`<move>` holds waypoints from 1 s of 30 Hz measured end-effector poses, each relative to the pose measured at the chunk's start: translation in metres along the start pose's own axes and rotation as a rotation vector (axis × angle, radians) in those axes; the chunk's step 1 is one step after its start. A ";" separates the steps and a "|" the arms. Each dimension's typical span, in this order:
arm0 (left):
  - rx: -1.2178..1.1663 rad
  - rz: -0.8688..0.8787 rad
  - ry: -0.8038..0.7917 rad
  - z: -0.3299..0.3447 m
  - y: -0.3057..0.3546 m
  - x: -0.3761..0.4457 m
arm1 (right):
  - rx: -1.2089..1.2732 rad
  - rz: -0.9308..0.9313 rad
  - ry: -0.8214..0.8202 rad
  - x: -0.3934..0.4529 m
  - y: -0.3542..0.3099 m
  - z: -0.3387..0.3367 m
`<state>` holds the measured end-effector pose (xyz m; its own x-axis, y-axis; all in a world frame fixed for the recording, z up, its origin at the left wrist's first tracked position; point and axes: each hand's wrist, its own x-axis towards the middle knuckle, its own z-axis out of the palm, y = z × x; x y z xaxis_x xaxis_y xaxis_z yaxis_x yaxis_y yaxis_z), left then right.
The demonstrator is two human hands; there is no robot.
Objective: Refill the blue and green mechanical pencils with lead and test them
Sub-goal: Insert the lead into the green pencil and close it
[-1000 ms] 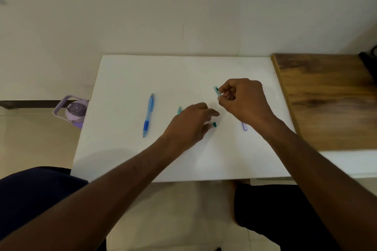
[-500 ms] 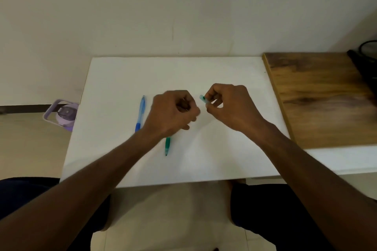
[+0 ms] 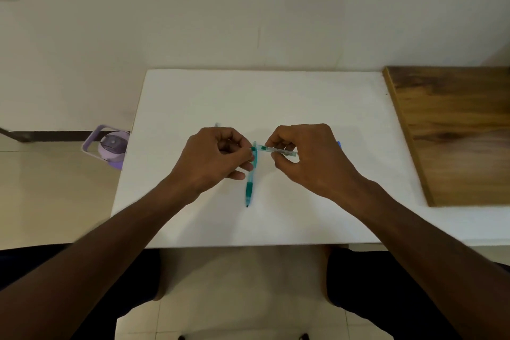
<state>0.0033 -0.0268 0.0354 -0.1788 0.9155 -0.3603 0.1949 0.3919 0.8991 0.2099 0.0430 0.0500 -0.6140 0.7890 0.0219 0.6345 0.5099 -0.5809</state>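
Observation:
My left hand [image 3: 212, 160] pinches the upper end of the green mechanical pencil [image 3: 250, 179], which slants down so that its tip points toward me over the white table [image 3: 276, 96]. A small dark green piece sits at its fingertips beside the pencil's top. Just to the right, my right hand [image 3: 309, 157] holds a clear lead tube with a green cap [image 3: 278, 150] level, cap end almost touching the pencil's top. My left hand hides nearly all of the blue pencil; only its far end [image 3: 216, 125] shows.
A wooden board [image 3: 455, 132] lies on the table's right side. A small blue item [image 3: 339, 143] peeks out behind my right hand. A purple water bottle [image 3: 113, 146] stands on the floor left of the table. My knees are under the near edge.
My left hand picked the green pencil off the table and raised its upper end. My right hand turned the lead tube level and brought its cap end to the pencil's top.

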 end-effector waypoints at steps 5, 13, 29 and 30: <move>0.045 0.007 -0.006 -0.003 0.006 0.000 | 0.017 -0.030 0.006 -0.002 -0.003 0.001; 0.191 0.060 -0.059 -0.006 0.001 0.002 | -0.043 -0.121 -0.026 -0.003 -0.006 -0.002; 0.129 0.115 -0.046 0.000 0.002 0.006 | -0.097 0.075 -0.027 -0.002 0.003 -0.004; 0.216 0.148 -0.019 -0.001 0.003 0.007 | -0.149 0.135 -0.013 0.000 0.012 -0.009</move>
<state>0.0011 -0.0197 0.0357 -0.1157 0.9650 -0.2352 0.4190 0.2621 0.8693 0.2214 0.0523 0.0500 -0.5238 0.8498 -0.0591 0.7736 0.4455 -0.4506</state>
